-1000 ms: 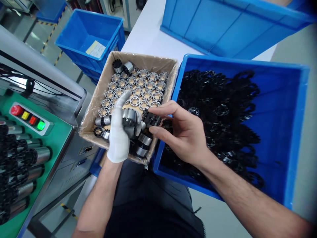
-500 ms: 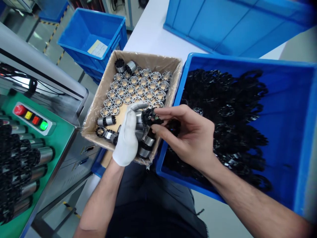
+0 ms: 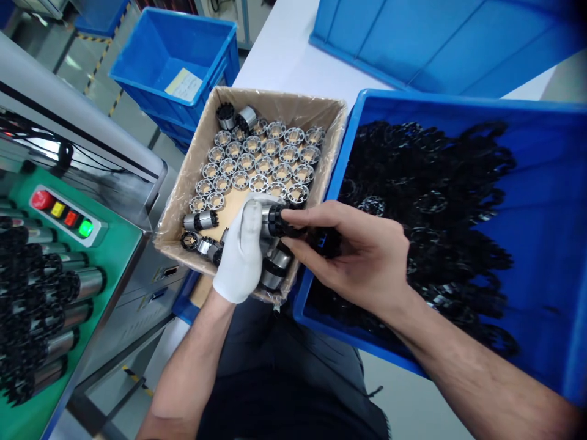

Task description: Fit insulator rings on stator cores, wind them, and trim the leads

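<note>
My left hand (image 3: 241, 252), in a white glove, is closed round a silver metal cylinder (image 3: 266, 214) over the near end of a cardboard box (image 3: 183, 183). My bare right hand (image 3: 362, 256) pinches a black plastic ring (image 3: 280, 221) against the end of that cylinder. The box holds several silver cylinders standing in rows (image 3: 257, 162); a few with black rings on lie on their sides near my left hand (image 3: 202, 221). Right of the box, a blue bin (image 3: 545, 201) is heaped with black plastic rings (image 3: 440, 201).
A green machine panel with red, yellow and green buttons (image 3: 64, 214) stands at the left, with rows of ringed cylinders (image 3: 41, 305) below it. An empty blue crate (image 3: 174, 67) sits on the floor beyond; another blue bin (image 3: 435, 36) lies at the back on the white table (image 3: 284, 61).
My gloved forefinger has folded down round the cylinder. My right hand has brought the black ring onto the cylinder's end. Both hands have shifted slightly to the right.
</note>
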`<state>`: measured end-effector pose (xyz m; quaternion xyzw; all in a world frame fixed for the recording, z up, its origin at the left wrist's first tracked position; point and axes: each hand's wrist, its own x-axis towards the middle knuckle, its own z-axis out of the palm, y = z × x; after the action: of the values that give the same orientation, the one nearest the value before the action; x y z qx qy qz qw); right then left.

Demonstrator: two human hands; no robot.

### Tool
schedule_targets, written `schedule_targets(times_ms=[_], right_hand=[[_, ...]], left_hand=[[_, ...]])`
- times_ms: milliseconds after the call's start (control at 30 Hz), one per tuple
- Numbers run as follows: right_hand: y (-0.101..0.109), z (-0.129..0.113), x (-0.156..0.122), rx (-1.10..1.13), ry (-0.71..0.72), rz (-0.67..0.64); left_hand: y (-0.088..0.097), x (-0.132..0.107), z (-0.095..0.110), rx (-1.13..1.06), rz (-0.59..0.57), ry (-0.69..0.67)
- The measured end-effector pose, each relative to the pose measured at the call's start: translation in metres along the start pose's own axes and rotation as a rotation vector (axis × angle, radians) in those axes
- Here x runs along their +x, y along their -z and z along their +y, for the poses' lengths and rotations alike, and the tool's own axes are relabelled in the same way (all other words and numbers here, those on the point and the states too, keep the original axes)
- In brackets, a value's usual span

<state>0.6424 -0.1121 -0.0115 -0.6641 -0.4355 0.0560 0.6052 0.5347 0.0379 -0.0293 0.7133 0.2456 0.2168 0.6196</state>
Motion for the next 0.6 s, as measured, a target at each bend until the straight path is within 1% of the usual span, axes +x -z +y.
schedule_targets(times_ms=[67, 100, 167, 267, 333, 400, 467, 533, 567, 600], right_hand=[[0.000, 0.000, 0.000, -0.007, 0.036, -0.018], [-0.001, -0.001, 0.000, 0.011, 0.028, -0.013], [-0.004, -0.001, -0.001, 0.076, -0.034, 0.019], [-0.006, 0.000, -0.002, 0.165, -0.128, 0.052], [-0.004, 0.003, -0.001, 0.190, -0.153, 0.091], [0.001, 0.006, 0.002, 0.203, -0.164, 0.168], [0.005, 0.008, 0.005, 0.198, -0.166, 0.224], [0.007, 0.008, 0.008, 0.179, -0.177, 0.211], [0.008, 0.007, 0.008, 0.170, -0.177, 0.192], [0.007, 0.006, 0.008, 0.165, -0.172, 0.169]], left_hand=[[-0.001, 0.000, 0.002, 0.018, -0.002, -0.010], [-0.001, 0.000, 0.002, 0.029, -0.009, -0.011], [-0.001, 0.000, 0.003, 0.051, -0.051, -0.031], [0.003, 0.001, 0.006, 0.096, -0.108, -0.152], [0.012, 0.005, 0.011, 0.158, -0.101, -0.250], [0.027, 0.009, 0.018, 0.296, -0.042, -0.301], [0.044, 0.014, 0.024, 0.532, -0.038, -0.270], [0.060, 0.017, 0.027, 0.732, -0.078, -0.198], [0.065, 0.017, 0.027, 0.756, -0.086, -0.173], [0.069, 0.017, 0.026, 0.707, -0.077, -0.158]])
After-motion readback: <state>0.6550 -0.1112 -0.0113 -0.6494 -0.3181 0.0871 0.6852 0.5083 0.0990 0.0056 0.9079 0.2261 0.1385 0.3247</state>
